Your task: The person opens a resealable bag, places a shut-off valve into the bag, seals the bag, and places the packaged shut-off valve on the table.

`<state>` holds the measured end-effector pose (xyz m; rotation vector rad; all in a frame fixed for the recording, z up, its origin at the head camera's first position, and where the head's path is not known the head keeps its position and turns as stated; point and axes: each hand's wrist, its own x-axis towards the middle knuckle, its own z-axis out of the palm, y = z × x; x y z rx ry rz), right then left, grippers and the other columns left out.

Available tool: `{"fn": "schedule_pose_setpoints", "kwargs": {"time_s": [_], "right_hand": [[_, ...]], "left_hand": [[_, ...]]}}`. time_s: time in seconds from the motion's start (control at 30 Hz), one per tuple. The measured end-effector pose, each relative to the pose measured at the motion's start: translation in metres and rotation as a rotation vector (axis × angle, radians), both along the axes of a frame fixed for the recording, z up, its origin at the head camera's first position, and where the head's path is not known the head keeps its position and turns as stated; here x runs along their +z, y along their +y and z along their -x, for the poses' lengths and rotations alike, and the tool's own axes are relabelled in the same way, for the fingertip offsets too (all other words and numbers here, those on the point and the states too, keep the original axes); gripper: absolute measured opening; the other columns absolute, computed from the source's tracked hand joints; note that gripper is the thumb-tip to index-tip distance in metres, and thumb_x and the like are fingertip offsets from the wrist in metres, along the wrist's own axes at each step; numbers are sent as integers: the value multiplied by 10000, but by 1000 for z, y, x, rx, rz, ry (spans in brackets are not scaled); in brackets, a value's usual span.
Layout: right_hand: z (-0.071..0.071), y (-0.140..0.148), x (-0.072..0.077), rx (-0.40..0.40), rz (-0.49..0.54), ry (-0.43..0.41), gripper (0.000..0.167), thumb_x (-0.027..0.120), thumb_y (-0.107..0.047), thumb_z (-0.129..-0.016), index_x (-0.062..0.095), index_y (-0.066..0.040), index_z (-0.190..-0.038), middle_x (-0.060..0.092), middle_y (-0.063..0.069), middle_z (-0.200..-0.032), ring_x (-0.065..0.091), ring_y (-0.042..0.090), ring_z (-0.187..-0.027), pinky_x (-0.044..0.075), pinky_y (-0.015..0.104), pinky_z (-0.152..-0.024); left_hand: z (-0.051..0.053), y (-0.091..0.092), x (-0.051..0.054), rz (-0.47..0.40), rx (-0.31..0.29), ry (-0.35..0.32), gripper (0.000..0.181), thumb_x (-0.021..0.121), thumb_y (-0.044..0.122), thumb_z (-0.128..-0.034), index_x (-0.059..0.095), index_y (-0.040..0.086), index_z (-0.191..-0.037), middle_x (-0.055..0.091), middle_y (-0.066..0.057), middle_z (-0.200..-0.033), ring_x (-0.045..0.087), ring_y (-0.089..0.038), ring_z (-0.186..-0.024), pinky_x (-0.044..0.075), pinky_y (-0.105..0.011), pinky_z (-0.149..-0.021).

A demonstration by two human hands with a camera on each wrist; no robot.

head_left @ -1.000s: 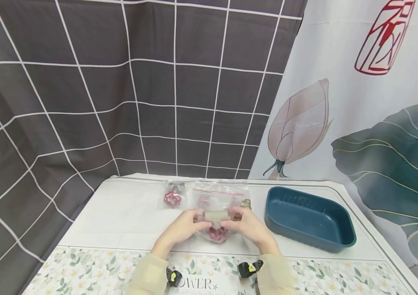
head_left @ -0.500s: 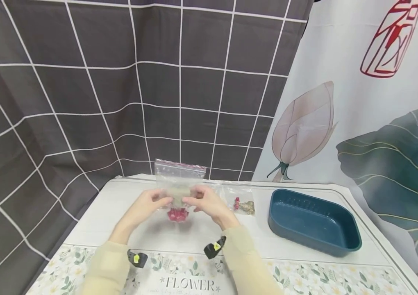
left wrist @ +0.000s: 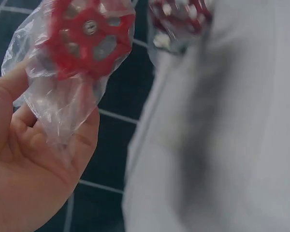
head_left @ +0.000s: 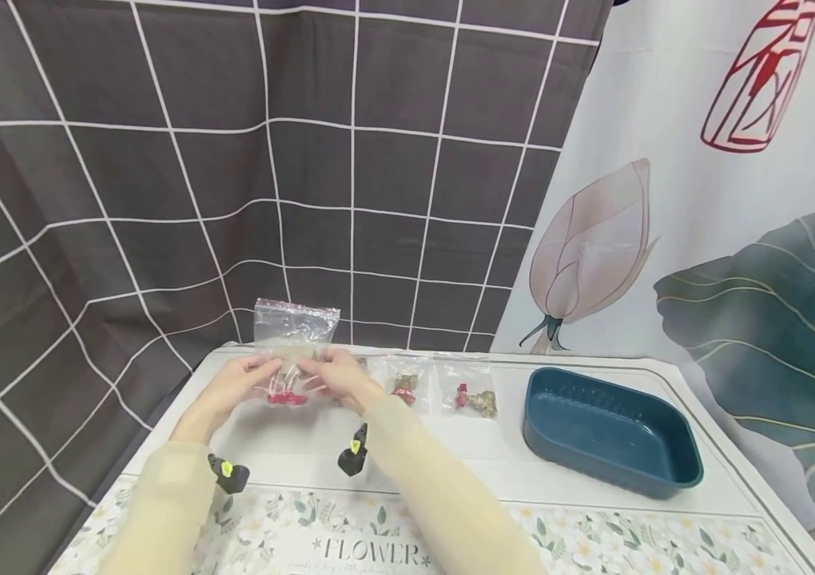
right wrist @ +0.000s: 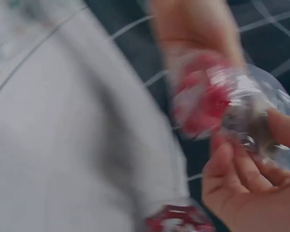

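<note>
A valve with a red handwheel [left wrist: 89, 36], inside a clear zip bag [head_left: 297, 326], is held up above the back left of the table. My left hand [head_left: 231, 387] grips its left side. From the right, my right hand [head_left: 341, 375] pinches the same bagged valve, thumb and fingers around the metal body seen through the plastic in the right wrist view. The bag's zip top stands up above both hands, and the wheel [head_left: 287, 398] hangs lowest. To the right, two more bagged valves lie on the table: one nearer [head_left: 403, 387], one farther [head_left: 475, 399].
A dark blue tray [head_left: 537, 431] stands at the right of the white table [head_left: 436, 447]. Flower-print cloth [head_left: 594, 535] covers the table's front part. A dark grid curtain [head_left: 307, 176] hangs behind. Part of another bag [head_left: 361, 362] shows beside the right hand.
Both hands have lifted the bagged valve from the middle of the table and carried it left. The bagged valves at the right, earlier partly hidden, now show. The tray stays put on the table.
</note>
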<state>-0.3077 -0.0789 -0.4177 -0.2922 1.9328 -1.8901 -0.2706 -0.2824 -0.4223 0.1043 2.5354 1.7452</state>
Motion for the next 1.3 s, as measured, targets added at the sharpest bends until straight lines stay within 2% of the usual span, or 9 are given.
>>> {"fn": "schedule_pose_setpoints", "kwargs": {"time_s": [0.03, 0.2, 0.33, 0.43, 0.57, 0.77, 0.93, 1.13, 1.3], "right_hand": [[0, -5, -4, -6, 20, -14, 278, 684, -212, -920, 627, -21, -1114, 701, 80, -910, 688, 245, -846, 563, 403, -804], [-4, -23, -22, -80, 53, -90, 198, 633, -181, -951, 632, -18, -1064, 668, 61, -877, 625, 157, -739, 545, 267, -675], [-5, -31, -33, -124, 72, -130, 191, 583, -106, -959, 616, 28, -1091, 622, 53, -842, 556, 141, -702, 494, 223, -606], [-6, -36, -35, -132, 82, -141, 186, 564, -60, -950, 607, 40, -1101, 617, 75, -866, 558, 162, -727, 516, 247, -637], [-6, -38, -36, -131, 109, -177, 220, 563, -21, -936, 583, 62, -1139, 622, 114, -923, 584, 197, -782, 552, 285, -687], [-5, -38, -41, -102, 180, -220, 408, 549, 58, -897, 460, 125, -1290, 583, 114, -930, 559, 186, -768, 570, 323, -727], [-6, -38, -43, -98, 198, -230, 562, 536, 72, -885, 337, 143, -1406, 568, 124, -986, 551, 184, -783, 566, 361, -773], [-9, -40, -43, -126, 200, -249, 615, 568, 26, -904, 295, 130, -1444, 580, 128, -1023, 558, 207, -832, 556, 413, -802], [-11, -42, -43, -131, 224, -249, 647, 566, 37, -887, 273, 124, -1457, 580, 166, -1070, 565, 221, -864, 552, 439, -836]], "left_hand": [[1, -3, -3, 4, 7, -16, 631, 574, 368, -994, 450, -138, -1350, 482, -292, -1379, 620, -237, -1063, 486, -421, -975], [4, -9, -19, -15, 18, -111, 640, 565, 385, -995, 445, -133, -1351, 684, -132, -1091, 663, -164, -917, 505, -367, -926], [8, -11, -30, -36, 36, -173, 656, 568, 406, -988, 442, -126, -1350, 706, -13, -953, 661, -120, -836, 522, -277, -830], [10, -14, -36, -94, 35, -196, 613, 555, 366, -1002, 439, -134, -1338, 708, -18, -939, 673, -130, -830, 543, -296, -819], [13, -16, -42, -158, 10, -202, 552, 529, 304, -1022, 427, -154, -1312, 707, -107, -1004, 696, -185, -877, 560, -359, -840], [17, -18, -47, -161, -29, -217, 556, 472, 291, -1047, 388, -185, -1321, 658, -248, -1141, 685, -294, -994, 535, -422, -902], [18, -17, -47, -40, 16, -247, 607, 454, 367, -1044, 420, -172, -1321, 626, -260, -1202, 620, -354, -1111, 494, -454, -959], [20, -15, -44, 67, 65, -297, 681, 448, 427, -1031, 385, -156, -1378, 342, -352, -1448, 361, -485, -1327, 433, -498, -1022], [19, -14, -42, 98, 93, -293, 639, 457, 394, -1031, 414, -149, -1364, 357, -351, -1440, 367, -488, -1319, 427, -504, -1025]]}}
